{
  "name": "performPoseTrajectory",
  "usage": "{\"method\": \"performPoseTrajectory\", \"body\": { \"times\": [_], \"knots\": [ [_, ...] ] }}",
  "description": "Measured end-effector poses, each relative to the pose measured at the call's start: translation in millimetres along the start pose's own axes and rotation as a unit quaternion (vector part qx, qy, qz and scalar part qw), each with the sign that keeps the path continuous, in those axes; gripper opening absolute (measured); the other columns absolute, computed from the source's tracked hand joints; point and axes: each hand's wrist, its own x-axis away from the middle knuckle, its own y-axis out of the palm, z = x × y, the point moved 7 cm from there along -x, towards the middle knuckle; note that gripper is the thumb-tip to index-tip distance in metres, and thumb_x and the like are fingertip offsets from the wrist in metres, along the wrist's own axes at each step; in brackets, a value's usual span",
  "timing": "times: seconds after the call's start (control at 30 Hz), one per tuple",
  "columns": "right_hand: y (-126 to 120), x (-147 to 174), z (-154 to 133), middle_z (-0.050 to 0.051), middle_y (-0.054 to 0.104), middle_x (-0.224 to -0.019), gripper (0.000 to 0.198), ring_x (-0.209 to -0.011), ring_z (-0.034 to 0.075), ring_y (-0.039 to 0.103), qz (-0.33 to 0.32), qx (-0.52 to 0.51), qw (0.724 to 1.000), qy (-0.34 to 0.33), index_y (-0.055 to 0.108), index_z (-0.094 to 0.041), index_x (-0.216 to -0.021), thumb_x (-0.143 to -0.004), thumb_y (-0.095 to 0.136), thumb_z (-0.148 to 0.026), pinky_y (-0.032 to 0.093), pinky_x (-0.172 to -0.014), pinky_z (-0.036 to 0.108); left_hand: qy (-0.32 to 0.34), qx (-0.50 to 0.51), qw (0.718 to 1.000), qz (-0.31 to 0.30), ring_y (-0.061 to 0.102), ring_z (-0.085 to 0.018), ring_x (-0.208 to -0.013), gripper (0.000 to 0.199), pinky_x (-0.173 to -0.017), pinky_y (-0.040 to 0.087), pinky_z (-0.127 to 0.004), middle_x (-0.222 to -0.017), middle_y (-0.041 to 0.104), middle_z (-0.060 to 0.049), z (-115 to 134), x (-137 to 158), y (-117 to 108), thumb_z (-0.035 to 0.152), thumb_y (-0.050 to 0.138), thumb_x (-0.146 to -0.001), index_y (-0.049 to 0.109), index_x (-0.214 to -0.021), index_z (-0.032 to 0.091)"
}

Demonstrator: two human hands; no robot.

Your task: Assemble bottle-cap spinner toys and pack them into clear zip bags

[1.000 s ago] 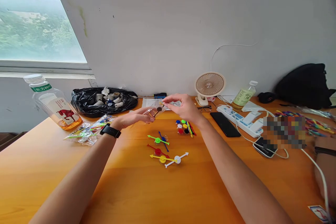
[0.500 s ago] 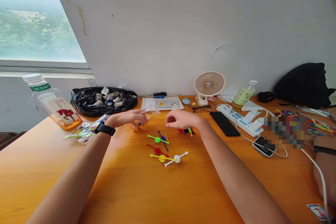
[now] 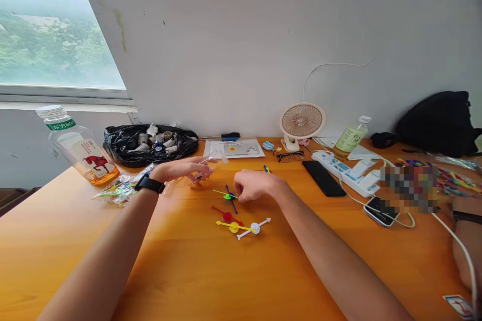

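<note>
A person's left hand (image 3: 181, 169), a black smartwatch (image 3: 149, 184) on its wrist, pinches a small clear plastic bag (image 3: 205, 168) in closed fingers just above the orange tabletop (image 3: 188, 261). The right hand (image 3: 250, 185) has dropped from mid-air to the tabletop, its fingers curled narrow at the green spinner pointer (image 3: 226, 195) and blue spinner pointer (image 3: 230, 198); whether they grip anything cannot be told. Just nearer than those fingers lie red (image 3: 226, 215), yellow (image 3: 233, 226) and white (image 3: 255, 227) pointers. Far left, a tea bottle (image 3: 77, 148) bears a green cap band with Chinese characters and a red horse label.
</note>
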Motion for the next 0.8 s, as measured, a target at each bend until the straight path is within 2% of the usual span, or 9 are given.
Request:
{"method": "performPoseTrajectory", "body": {
  "times": [0.1, 0.23, 0.27, 0.33, 0.4, 0.47, 0.57, 0.67, 0.8],
  "knots": [
    [-10.7, 4.1, 5.3, 0.003, 0.075, -0.078, 0.002, -0.066, 0.016, 0.064, 0.027, -0.035, 0.999, -0.027, 0.072, -0.021, -0.072, -0.072, 0.072, -0.019, 0.039, -0.054, 0.025, 0.0, 0.001, 1.0, 0.001, 0.064, -0.03, -0.113, 0.077, -0.091, 0.052, -0.039, -0.116, 0.067, -0.009, -0.7, 0.9, -1.1, 0.058, 0.064, -0.088, 0.044, -0.157, 0.03],
    [-40.2, 25.2, 14.2, 0.002, 0.072, -0.076, 0.007, -0.066, 0.015, 0.063, 0.059, -0.151, 0.983, -0.084, 0.073, -0.018, -0.082, -0.08, 0.068, -0.023, 0.044, -0.058, 0.023, 0.006, -0.004, 1.0, -0.003, 0.063, -0.029, -0.112, 0.076, -0.093, 0.05, -0.038, -0.116, 0.068, -0.007, -2.4, 1.1, -2.6, 0.058, 0.065, -0.088, 0.047, -0.156, 0.031],
    [-51.8, 32.9, 17.2, 0.002, 0.072, -0.077, 0.009, -0.068, 0.015, 0.063, 0.089, -0.187, 0.973, -0.098, 0.073, -0.018, -0.084, -0.081, 0.068, -0.025, 0.045, -0.06, 0.024, 0.016, -0.007, 1.0, -0.003, 0.063, -0.029, -0.111, 0.074, -0.093, 0.05, -0.038, -0.115, 0.068, -0.007, -1.5, 1.1, -2.9, 0.056, 0.066, -0.088, 0.049, -0.155, 0.031],
    [-77.8, 49.4, 27.1, 0.002, 0.07, -0.077, 0.012, -0.07, 0.015, 0.061, 0.189, -0.245, 0.945, -0.106, 0.073, -0.019, -0.083, -0.084, 0.068, -0.03, 0.046, -0.063, 0.026, 0.043, -0.017, 0.999, -0.002, 0.063, -0.027, -0.108, 0.07, -0.095, 0.048, -0.037, -0.112, 0.069, -0.005, 1.9, 1.0, -3.0, 0.053, 0.067, -0.088, 0.053, -0.153, 0.031],
    [-97.3, 63.8, 39.7, 0.001, 0.066, -0.074, 0.014, -0.069, 0.016, 0.058, 0.292, -0.274, 0.913, -0.081, 0.071, -0.021, -0.081, -0.086, 0.068, -0.034, 0.045, -0.063, 0.028, 0.064, -0.025, 0.998, 0.0, 0.063, -0.026, -0.106, 0.068, -0.097, 0.047, -0.037, -0.111, 0.07, -0.005, 5.7, 0.8, -2.3, 0.052, 0.067, -0.088, 0.055, -0.152, 0.03],
    [-105.8, 71.2, 47.9, 0.001, 0.063, -0.07, 0.015, -0.065, 0.016, 0.055, 0.357, -0.27, 0.893, -0.046, 0.07, -0.022, -0.078, -0.085, 0.069, -0.035, 0.043, -0.06, 0.029, 0.072, -0.03, 0.997, -0.002, 0.063, -0.025, -0.106, 0.069, -0.098, 0.048, -0.036, -0.116, 0.07, -0.005, 8.9, 0.4, -0.6, 0.052, 0.068, -0.088, 0.055, -0.152, 0.03],
    [-103.0, 66.1, 44.3, 0.001, 0.063, -0.068, 0.014, -0.065, 0.016, 0.055, 0.359, -0.236, 0.902, -0.037, 0.071, -0.02, -0.075, -0.083, 0.068, -0.031, 0.041, -0.058, 0.029, 0.078, -0.038, 0.996, 0.001, 0.063, -0.027, -0.113, 0.069, -0.1, 0.048, -0.036, -0.126, 0.069, -0.004, 16.5, 0.6, 3.3, 0.051, 0.071, -0.086, 0.056, -0.151, 0.031],
    [-94.0, 54.7, 33.3, 0.001, 0.065, -0.068, 0.014, -0.064, 0.015, 0.056, 0.328, -0.204, 0.921, -0.048, 0.071, -0.018, -0.073, -0.082, 0.065, -0.027, 0.04, -0.058, 0.027, 0.092, -0.042, 0.995, 0.0, 0.063, -0.028, -0.113, 0.069, -0.098, 0.049, -0.035, -0.121, 0.071, -0.004, 27.7, 1.2, 9.8, 0.049, 0.072, -0.086, 0.056, -0.15, 0.03],
    [-85.7, 44.5, 24.2, 0.001, 0.065, -0.064, 0.013, -0.06, 0.013, 0.055, 0.335, -0.154, 0.929, -0.028, 0.073, -0.016, -0.071, -0.078, 0.063, -0.023, 0.036, -0.055, 0.026, 0.11, -0.036, 0.993, -0.012, 0.062, -0.03, -0.117, 0.072, -0.098, 0.05, -0.036, -0.125, 0.07, -0.006, 40.2, -0.1, 19.7, 0.048, 0.072, -0.086, 0.052, -0.154, 0.028]
  ]
}}
